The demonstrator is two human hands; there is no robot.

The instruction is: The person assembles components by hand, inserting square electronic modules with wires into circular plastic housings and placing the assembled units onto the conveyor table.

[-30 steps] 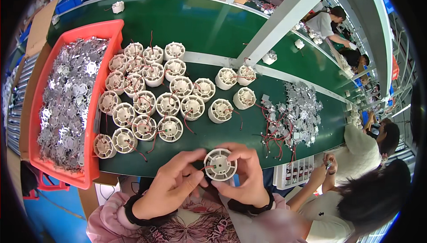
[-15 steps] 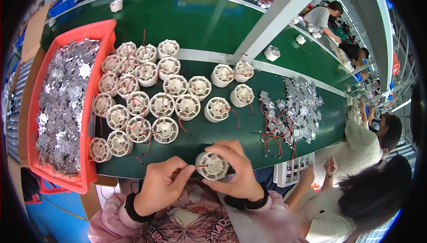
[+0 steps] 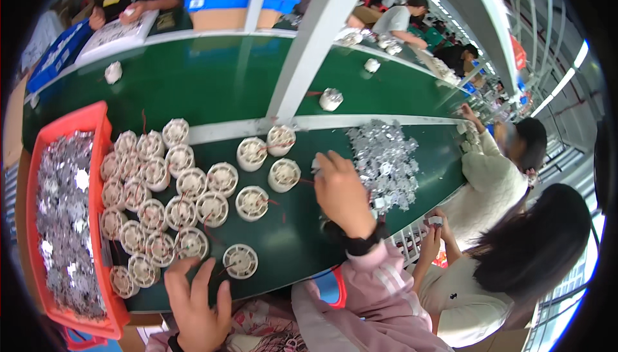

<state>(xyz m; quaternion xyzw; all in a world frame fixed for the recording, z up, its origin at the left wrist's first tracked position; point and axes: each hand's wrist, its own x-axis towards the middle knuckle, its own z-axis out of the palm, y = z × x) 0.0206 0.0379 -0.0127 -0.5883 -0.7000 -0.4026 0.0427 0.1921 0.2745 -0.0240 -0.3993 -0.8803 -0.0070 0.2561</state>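
My right hand (image 3: 346, 196) reaches over the bench at the left edge of a pile of thin grey metal plates (image 3: 386, 162). Its fingertips close on a small grey plate (image 3: 315, 166), mostly covered by the fingers. My left hand (image 3: 201, 304) is near the bench's front edge, fingers spread and holding nothing. Just right of its fingertips stands a round white plastic housing (image 3: 241, 262) with a short wire sticking out. Beyond that hand, several similar white housings (image 3: 182, 212) stand in a cluster, many with red or dark wires.
A red bin (image 3: 103, 223) full of shiny metal plates stands at the left. A grey post (image 3: 315, 49) rises from the rail behind the housings. Beyond it runs a green belt (image 3: 199, 75) carrying a few white parts. A co-worker (image 3: 476, 287) sits close on the right.
My right hand has let go of the white housing, which now stands on the bench, and has moved right to the plates. My left hand has opened off its wire. The view has shifted.
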